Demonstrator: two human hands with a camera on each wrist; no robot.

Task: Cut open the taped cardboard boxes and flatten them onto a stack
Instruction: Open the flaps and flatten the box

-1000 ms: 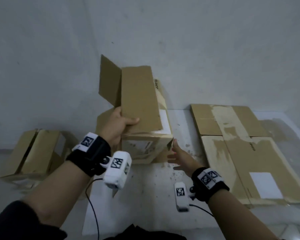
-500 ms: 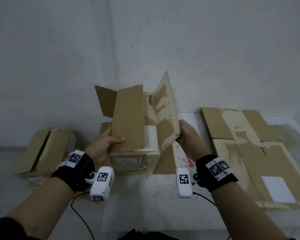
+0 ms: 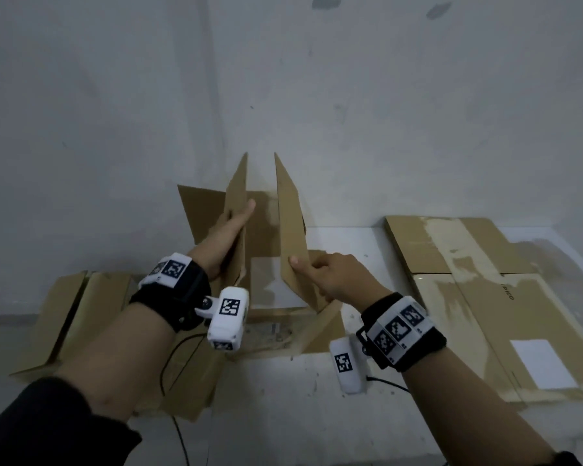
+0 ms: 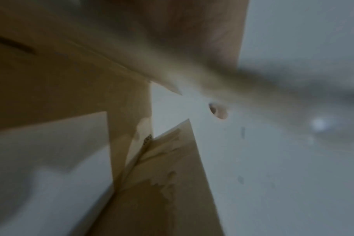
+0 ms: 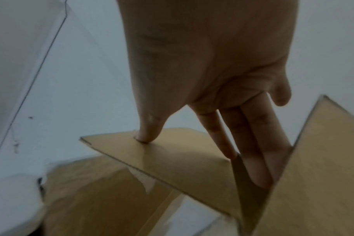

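A brown cardboard box (image 3: pixel 273 327) stands on the floor against the wall, top open. Its left flap (image 3: pixel 237 190) and right flap (image 3: pixel 292 223) stand nearly upright with a gap between them. My left hand (image 3: pixel 231 230) holds the left flap, thumb on the inner face and fingers behind it. My right hand (image 3: pixel 327 274) pinches the right flap low down. In the right wrist view the thumb (image 5: pixel 148 131) presses one face of that flap (image 5: pixel 172 159) and the fingers (image 5: pixel 255 159) lie on the other. The left wrist view is blurred, showing only cardboard (image 4: pixel 71 79).
A stack of flattened boxes (image 3: pixel 468 280) lies on the floor to the right. Another box (image 3: pixel 71 314) with a slit top sits to the left. A white floor sheet (image 3: pixel 317 415) runs between them. The grey wall (image 3: pixel 283 95) is close behind.
My right hand reached in and took the right flap. Both flaps swung up from lying over the box to standing, and my left hand rose along the left flap.
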